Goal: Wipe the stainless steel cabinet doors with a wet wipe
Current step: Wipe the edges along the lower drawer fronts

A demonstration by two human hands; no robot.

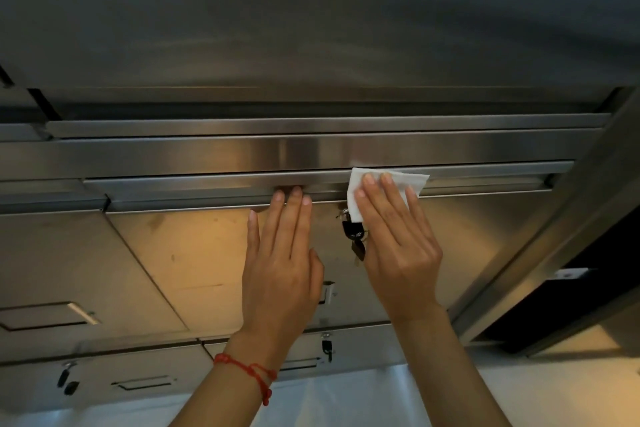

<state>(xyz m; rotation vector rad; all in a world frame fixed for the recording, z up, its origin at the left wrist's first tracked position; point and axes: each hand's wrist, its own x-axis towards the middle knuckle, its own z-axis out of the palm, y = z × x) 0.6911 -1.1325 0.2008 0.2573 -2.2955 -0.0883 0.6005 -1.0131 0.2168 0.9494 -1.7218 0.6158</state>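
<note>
Brushed steel is filling nearly the whole view: stacked cabinet fronts with recessed pulls, lit warm from below and falling grey toward the top. Taking the bunch of keys [354, 234] hanging from the lock as the landmark, the cabinet door [194, 253] being cleaned is spreading out to its left and right, and the door's top rail [214, 184] is running just above it.

The wet wipe [398, 184] is lying flat against that rail, just above and to the right of the keys, one corner drooping down to touch them. It is looking thin, limp and very light, likely to bunch or slide under uneven pressure, so a flat palm over its middle is probably the best hold; pinching an edge would likely fold it.

The right hand [398, 246] is doing just that, pressing the sheet to the metal with fingers straight and slightly spread, not curled round it, the forearm reaching up from the lower right. The left hand [282, 263], left of the keys, is resting flat on the door with extended fingers, tips touching the rail, holding nothing; a red string bracelet [252, 374] is circling its wrist.
</note>
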